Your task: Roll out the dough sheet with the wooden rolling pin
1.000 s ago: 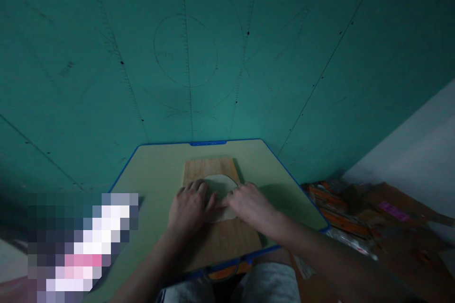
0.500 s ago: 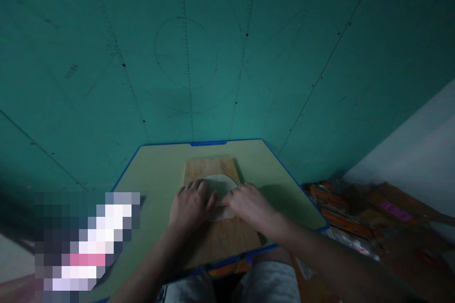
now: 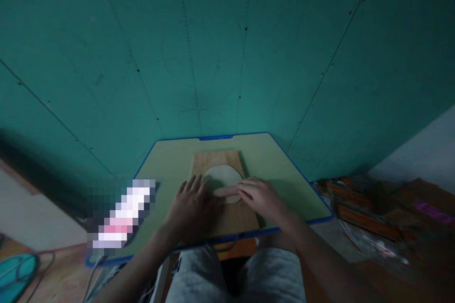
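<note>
A pale, flat round of dough (image 3: 222, 176) lies on a wooden board (image 3: 216, 157). Across the near part of the dough runs a short wooden rolling pin (image 3: 228, 191). My right hand (image 3: 263, 197) is closed round the right end of the pin. At the pin's left end is my left hand (image 3: 190, 206), its fingers spread flat over the left side of the board and the dough's edge. Its thumb side is in shadow, so I cannot tell whether it touches the pin.
The board rests on a small pale table (image 3: 163, 165) with a blue rim, over my knees. A pixelated device (image 3: 124, 215) stands at its left. Behind is a green wall (image 3: 220, 57). Cardboard and plastic bags (image 3: 384, 246) lie to the right, a teal object (image 3: 17, 267) lower left.
The camera view has shifted, showing more floor at the left. The rolling pin shows more plainly, and more of the dough's far part is uncovered beyond my hands.
</note>
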Demonstrator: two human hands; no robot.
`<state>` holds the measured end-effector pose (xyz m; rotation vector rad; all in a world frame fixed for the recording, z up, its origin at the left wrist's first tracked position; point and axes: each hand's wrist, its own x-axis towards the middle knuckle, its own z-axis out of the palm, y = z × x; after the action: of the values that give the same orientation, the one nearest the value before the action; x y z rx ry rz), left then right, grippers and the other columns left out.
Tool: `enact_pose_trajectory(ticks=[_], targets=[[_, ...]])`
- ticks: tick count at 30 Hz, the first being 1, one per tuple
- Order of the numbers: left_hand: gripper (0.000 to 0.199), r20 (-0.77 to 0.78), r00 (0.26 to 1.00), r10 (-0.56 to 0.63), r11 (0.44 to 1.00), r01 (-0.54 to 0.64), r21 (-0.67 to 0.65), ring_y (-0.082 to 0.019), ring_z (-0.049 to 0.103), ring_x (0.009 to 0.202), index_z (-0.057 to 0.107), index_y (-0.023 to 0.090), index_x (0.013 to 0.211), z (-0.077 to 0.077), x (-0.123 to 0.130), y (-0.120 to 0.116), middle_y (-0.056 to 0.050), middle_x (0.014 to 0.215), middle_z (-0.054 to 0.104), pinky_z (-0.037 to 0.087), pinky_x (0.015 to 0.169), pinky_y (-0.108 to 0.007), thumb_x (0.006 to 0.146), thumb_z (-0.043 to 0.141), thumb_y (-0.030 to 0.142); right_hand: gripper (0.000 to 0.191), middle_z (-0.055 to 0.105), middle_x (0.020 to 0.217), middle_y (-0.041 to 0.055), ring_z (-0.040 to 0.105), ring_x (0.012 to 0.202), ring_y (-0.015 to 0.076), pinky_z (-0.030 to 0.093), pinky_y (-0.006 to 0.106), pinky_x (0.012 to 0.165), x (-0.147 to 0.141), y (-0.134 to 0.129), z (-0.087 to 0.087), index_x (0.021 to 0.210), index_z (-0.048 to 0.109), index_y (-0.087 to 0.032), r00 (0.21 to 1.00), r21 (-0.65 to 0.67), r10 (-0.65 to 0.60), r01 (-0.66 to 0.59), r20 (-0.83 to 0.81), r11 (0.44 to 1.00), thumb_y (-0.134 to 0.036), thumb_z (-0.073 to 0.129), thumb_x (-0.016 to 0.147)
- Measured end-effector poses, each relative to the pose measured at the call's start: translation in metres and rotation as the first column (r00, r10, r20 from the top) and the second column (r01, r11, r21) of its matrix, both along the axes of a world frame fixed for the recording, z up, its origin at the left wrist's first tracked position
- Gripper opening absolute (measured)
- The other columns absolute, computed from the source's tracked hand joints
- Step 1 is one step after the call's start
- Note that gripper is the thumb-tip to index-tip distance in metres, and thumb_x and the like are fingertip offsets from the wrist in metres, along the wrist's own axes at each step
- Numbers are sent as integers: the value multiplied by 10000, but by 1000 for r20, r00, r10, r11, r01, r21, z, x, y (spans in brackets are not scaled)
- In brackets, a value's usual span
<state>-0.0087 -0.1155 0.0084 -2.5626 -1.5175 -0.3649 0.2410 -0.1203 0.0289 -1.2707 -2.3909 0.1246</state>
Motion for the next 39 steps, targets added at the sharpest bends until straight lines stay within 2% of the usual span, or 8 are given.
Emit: enact_pose_trajectory(ticks=[4, 8, 15, 19, 23, 27, 34, 39], targets=[[535, -11, 999, -48, 999, 48, -11, -376, 447, 1400, 488, 162, 1404, -7, -4, -21, -187, 1487, 522, 373, 1129, -573, 962, 527, 460, 232, 776, 1054, 77, 710, 967, 184, 529, 292, 897, 2, -12, -9, 984, 753, -192, 987, 47, -46, 54, -154, 997, -141, 529, 953], [513, -8, 1000, -8, 1000, 8, -13, -390, 439, 1399, 549, 155, 1332, -2, 3, -21, -183, 1456, 550, 332, 1154, -596, 961, 515, 507, 301, 772, 1104, 85, 724, 969, 196, 543, 300, 882, 0, -5, -18, 1158, 721, -184, 979, -2, -122, 123, -163, 992, -197, 483, 974], [560, -1, 999, 48, 998, -48, -31, -361, 461, 1391, 570, 161, 1339, -1, 5, 22, -192, 1451, 552, 378, 1122, -563, 992, 410, 571, 387, 553, 1452, 176, 511, 1335, 278, 404, 445, 1118, -15, 55, -18, 1320, 622, -133, 951, 27, -303, 305, -56, 952, -222, 472, 975], [565, 1, 999, 53, 998, -53, -43, -325, 497, 1361, 549, 160, 1361, -2, 3, 51, -176, 1408, 584, 411, 1103, -491, 1007, 374, 564, 396, 556, 1424, 172, 525, 1310, 250, 416, 388, 1092, -22, 91, -11, 1344, 588, -124, 934, -125, -354, 357, 41, 926, -254, 470, 988], [569, 27, 984, 175, 979, -171, -107, -317, 611, 1202, 557, 129, 1316, 5, 5, 67, -190, 1315, 621, 499, 968, -439, 999, 379, 567, 375, 610, 1341, 156, 571, 1248, 231, 425, 342, 1062, -25, 109, -7, 1310, 596, -115, 927, -172, -367, 374, 74, 911, -269, 455, 998], [519, 23, 992, 124, 991, -123, -44, -317, 591, 1233, 580, 150, 1288, 7, 9, 50, -172, 1304, 637, 482, 997, -440, 1015, 358, 531, 414, 597, 1386, 154, 571, 1261, 252, 434, 373, 1057, -23, 90, -8, 1365, 560, -127, 925, -190, -363, 379, 114, 906, -301, 442, 1009], [582, 76, 996, 38, 999, -38, -1, -415, 468, 1370, 553, 136, 1349, -4, 11, -15, -221, 1471, 527, 409, 1080, -574, 959, 474, 562, 468, 531, 1485, 183, 496, 1363, 281, 402, 430, 1125, -10, 6, -17, 1430, 534, -108, 949, -54, -270, 282, 165, 958, -286, 345, 1041], [554, 89, 996, -18, 1000, 17, 17, -402, 464, 1364, 569, 168, 1321, -6, 11, -15, -195, 1461, 541, 375, 1098, -592, 957, 473, 574, 498, 431, 1565, 188, 492, 1383, 303, 465, 462, 1084, 0, -18, -18, 1469, 501, -125, 958, -122, -252, 269, 137, 955, -324, 418, 1021]])
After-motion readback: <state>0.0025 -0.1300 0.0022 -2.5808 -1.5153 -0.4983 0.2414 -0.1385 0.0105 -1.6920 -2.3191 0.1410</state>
